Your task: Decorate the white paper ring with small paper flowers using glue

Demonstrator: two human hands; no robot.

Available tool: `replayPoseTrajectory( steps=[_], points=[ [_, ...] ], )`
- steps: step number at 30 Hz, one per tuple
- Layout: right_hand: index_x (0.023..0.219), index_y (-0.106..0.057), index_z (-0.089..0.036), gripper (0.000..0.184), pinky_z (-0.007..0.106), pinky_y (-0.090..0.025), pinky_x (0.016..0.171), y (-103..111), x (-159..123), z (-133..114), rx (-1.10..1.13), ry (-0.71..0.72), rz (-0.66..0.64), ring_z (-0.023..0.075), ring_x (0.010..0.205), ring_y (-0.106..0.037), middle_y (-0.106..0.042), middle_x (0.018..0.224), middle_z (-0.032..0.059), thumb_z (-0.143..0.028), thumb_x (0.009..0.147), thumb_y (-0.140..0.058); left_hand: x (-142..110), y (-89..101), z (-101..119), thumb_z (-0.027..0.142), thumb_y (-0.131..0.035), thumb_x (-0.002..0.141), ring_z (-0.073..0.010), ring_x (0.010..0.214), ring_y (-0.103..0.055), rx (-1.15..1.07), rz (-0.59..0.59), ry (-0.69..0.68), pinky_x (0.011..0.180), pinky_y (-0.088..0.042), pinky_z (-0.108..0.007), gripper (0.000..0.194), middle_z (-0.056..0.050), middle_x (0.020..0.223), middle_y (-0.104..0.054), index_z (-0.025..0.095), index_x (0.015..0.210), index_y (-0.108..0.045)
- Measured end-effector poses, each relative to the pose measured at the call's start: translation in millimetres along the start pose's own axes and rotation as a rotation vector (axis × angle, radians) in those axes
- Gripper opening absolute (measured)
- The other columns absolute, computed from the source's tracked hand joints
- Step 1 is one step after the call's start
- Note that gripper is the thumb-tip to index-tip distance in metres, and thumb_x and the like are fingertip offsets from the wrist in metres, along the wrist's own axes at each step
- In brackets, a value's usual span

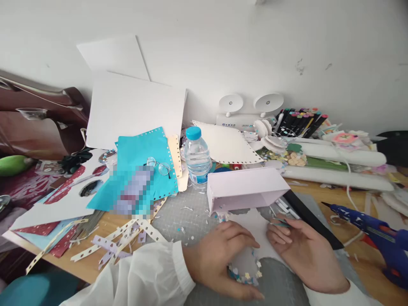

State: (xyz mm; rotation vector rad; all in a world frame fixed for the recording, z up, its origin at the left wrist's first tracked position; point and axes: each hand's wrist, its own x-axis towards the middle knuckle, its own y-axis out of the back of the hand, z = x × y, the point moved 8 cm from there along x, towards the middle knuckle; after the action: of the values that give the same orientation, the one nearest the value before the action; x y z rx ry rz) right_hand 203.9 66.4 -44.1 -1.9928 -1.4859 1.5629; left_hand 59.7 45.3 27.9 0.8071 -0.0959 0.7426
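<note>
Fingertips on card (pixel 251 229), btwn bottle (pixel 196 156)/glue gun (pixel 376 233)

Pale paper piece (pixel 255 229) — flat on grey mat, edged with confetti

I see bright, even daylight with soft shadows; my wide lens bends the edges, and one patch on the teal perforated paper sheet (pixel 143 165) is pixelated.

There is one view only, from the person's head, looking forward and down across the cluttered tabletop (pixel 321 192) toward the white wall (pixel 223 42). It sits close above both hands at the bottom edge.
</note>
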Motion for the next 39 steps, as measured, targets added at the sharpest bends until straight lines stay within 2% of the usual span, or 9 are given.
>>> replayPoseTrajectory(
  steps=[4, 12, 19, 27, 32, 39],
  points=[
    [0.058, -0.046, -0.017, 0.023, 0.022, -0.041, 0.042, -0.3, 0.1, -0.5, -0.001, 0.006, 0.022, 0.0071, 0.047, -0.035, -0.037, 0.049, -0.0036, -0.013, 0.057, -0.068, -0.6, -1.8, 0.4, 0.061, -0.067, 0.069, -0.0268, 0.102, -0.059, 0.013, 0.002, -0.018, 0.093, -0.045, -0.037, 0.067, -0.013, 0.111, -0.064, 0.019, 0.118, -0.050],
    [0.061, -0.049, -0.017, 0.020, 0.021, -0.040, 0.043, -2.8, -1.1, -0.7, -0.009, 0.014, -0.008, 0.0064, 0.047, -0.035, -0.037, 0.050, -0.0038, -0.013, 0.058, -0.069, -2.4, -2.6, -2.2, 0.062, -0.068, 0.068, -0.0274, 0.102, -0.059, 0.044, -0.019, -0.018, 0.092, -0.043, -0.038, 0.070, -0.014, 0.110, -0.064, 0.017, 0.118, -0.050],
    [0.056, -0.043, -0.017, 0.025, 0.020, -0.038, 0.043, -3.2, -3.1, -0.6, 0.003, 0.002, 0.002, 0.0064, 0.047, -0.034, -0.036, 0.052, -0.0031, -0.014, 0.060, -0.067, -3.0, -0.5, -1.5, 0.064, -0.066, 0.069, -0.0276, 0.101, -0.059, 0.066, -0.005, -0.027, 0.092, -0.043, -0.038, 0.070, -0.014, 0.110, -0.064, 0.015, 0.117, -0.052],
    [0.061, -0.048, -0.016, 0.021, 0.019, -0.038, 0.043, -2.5, 2.6, -1.1, 0.004, 0.012, -0.042, 0.0061, 0.047, -0.034, -0.037, 0.052, -0.0037, -0.013, 0.059, -0.068, -3.8, -1.1, 0.0, 0.066, -0.067, 0.067, -0.0269, 0.100, -0.059, 0.071, -0.008, -0.041, 0.091, -0.043, -0.037, 0.075, -0.014, 0.110, -0.063, 0.016, 0.120, -0.050],
    [0.060, -0.046, -0.017, 0.022, 0.019, -0.038, 0.042, -4.9, 1.2, -0.3, 0.008, 0.005, -0.067, 0.0064, 0.048, -0.036, -0.037, 0.052, -0.0038, -0.012, 0.060, -0.068, -4.9, -2.5, 0.8, 0.068, -0.069, 0.061, -0.0264, 0.099, -0.058, 0.075, -0.002, -0.062, 0.091, -0.043, -0.037, 0.081, -0.013, 0.109, -0.062, 0.016, 0.121, -0.050],
    [0.061, -0.048, -0.017, 0.020, 0.020, -0.039, 0.043, -4.3, 1.3, -0.2, -0.001, 0.012, -0.051, 0.0065, 0.046, -0.035, -0.038, 0.051, -0.0038, -0.013, 0.060, -0.068, -4.9, -2.1, 2.3, 0.063, -0.068, 0.063, -0.0259, 0.096, -0.059, 0.095, -0.002, -0.078, 0.087, -0.044, -0.037, 0.077, -0.013, 0.108, -0.062, 0.017, 0.121, -0.047]
  ],
)
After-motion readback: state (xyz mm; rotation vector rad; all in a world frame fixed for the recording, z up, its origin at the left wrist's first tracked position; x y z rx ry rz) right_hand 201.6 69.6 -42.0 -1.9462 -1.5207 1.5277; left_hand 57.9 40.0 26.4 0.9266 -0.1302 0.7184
